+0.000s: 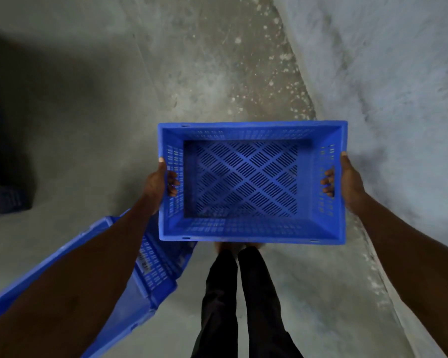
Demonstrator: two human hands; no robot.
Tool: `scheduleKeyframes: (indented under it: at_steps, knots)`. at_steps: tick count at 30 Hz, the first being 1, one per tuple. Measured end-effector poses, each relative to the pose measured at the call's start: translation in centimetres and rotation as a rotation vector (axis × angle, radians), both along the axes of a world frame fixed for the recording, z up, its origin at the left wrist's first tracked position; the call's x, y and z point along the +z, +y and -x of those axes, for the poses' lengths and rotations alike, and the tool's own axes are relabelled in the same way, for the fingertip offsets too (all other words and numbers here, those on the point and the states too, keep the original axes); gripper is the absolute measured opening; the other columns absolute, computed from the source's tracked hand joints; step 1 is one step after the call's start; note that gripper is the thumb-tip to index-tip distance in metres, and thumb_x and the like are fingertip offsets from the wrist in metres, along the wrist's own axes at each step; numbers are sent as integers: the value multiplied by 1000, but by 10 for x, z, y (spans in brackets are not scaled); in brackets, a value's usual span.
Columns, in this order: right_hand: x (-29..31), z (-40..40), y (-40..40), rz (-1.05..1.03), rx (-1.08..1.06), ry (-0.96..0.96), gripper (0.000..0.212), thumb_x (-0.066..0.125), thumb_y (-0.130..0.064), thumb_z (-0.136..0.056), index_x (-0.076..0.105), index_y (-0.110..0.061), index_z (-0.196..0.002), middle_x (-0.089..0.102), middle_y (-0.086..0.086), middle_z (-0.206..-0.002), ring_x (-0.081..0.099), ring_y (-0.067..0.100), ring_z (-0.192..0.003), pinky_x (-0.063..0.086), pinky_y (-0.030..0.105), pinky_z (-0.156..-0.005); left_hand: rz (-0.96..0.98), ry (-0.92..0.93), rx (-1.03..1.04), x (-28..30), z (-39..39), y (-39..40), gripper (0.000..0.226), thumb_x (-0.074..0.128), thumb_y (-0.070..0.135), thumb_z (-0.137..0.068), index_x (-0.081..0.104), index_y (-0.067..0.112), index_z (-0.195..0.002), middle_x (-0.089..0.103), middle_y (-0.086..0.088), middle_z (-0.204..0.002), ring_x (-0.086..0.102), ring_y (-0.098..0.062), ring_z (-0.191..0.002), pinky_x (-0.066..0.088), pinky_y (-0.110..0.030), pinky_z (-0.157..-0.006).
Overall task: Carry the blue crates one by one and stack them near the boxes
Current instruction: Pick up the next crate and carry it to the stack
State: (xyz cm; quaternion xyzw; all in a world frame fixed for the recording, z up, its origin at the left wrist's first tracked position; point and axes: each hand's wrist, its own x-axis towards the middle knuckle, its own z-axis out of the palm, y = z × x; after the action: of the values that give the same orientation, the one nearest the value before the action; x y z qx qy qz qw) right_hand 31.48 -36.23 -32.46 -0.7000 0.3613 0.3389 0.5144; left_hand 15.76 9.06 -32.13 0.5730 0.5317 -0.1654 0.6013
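An empty blue crate (pixel 246 180) with a slotted floor is held level in front of me, above the concrete floor. My left hand (pixel 158 183) grips its left handle slot, fingers hooked through to the inside. My right hand (pixel 345 180) grips the right handle slot the same way. Another blue crate (pixel 150 270) stands at the lower left, partly hidden behind my left forearm. No boxes are in view.
A grey wall (pixel 398 73) rises along the right, meeting the floor on a diagonal line. A dark crate-like object (pixel 8 200) sits in shadow at the far left. My legs in black trousers (pixel 238 301) are below the held crate. Concrete floor (pixel 101 112) stretches ahead.
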Motion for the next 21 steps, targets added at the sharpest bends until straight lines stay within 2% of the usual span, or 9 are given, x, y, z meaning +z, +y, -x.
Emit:
scheduleKeyframes:
  at_steps: [2,3,6,9,13,15,17,19,21]
  knots:
    - [10,-2,-1,-42,38,35,86,51,-95,-59,56,-11,-74,55,5,-50,51,20,-36,40,22,-38,-47,-14,-8,6,1,-1,65,32,67,-100,55,11,-76,51,-4,-58,46,-16,-37,40,-24,-38]
    - [16,-4,-1,-57,44,40,84,51,-94,-58,56,-11,-72,53,4,-48,50,20,-36,40,23,-37,-62,-23,-12,11,1,0,64,33,69,-99,55,14,-75,49,-2,-57,44,-16,-37,39,-26,-39]
    - [43,-8,-6,-90,66,8,73,44,-82,-82,55,-11,-71,51,4,-47,49,20,-36,41,23,-37,-90,-47,-18,35,-1,2,63,34,74,-95,53,18,-73,47,3,-53,39,-16,-38,35,-28,-42]
    - [87,-12,-13,-132,88,-34,72,49,-82,-79,58,-10,-77,50,3,-49,53,23,-43,45,27,-41,-83,-82,-24,85,-6,2,61,35,73,-96,52,18,-74,44,4,-51,37,-15,-39,34,-25,-40]
    - [159,-4,-21,-256,43,-38,57,36,-60,-100,59,-10,-85,52,3,-48,72,27,-60,59,37,-49,16,-130,-33,167,-8,6,66,44,81,-86,52,17,-75,41,0,-57,34,-15,-42,34,-25,-40]
    - [199,5,-23,-283,8,-76,54,37,-59,-100,59,-11,-87,50,3,-51,66,24,-50,55,32,-44,5,-151,-59,211,-8,6,67,45,83,-84,52,17,-77,41,1,-57,34,-14,-42,35,-24,-39]
    - [237,17,-26,-276,-21,-147,53,40,-60,-99,59,-13,-86,46,1,-54,49,19,-38,41,24,-37,-5,-206,-84,251,-9,4,67,42,82,-86,53,16,-79,41,2,-56,34,-13,-42,35,-24,-39]
    - [271,30,-30,-250,-52,-212,52,41,-60,-99,58,-14,-85,43,0,-54,38,15,-35,30,20,-35,-7,-272,-113,285,-10,1,67,37,80,-90,54,16,-81,41,1,-57,34,-13,-41,35,-23,-39]
    - [305,43,-36,-230,-84,-261,51,42,-61,-98,57,-14,-85,44,-1,-54,35,14,-36,28,20,-35,-9,-313,-135,314,-12,-3,67,30,78,-93,53,16,-81,40,2,-57,33,-12,-40,34,-22,-37]
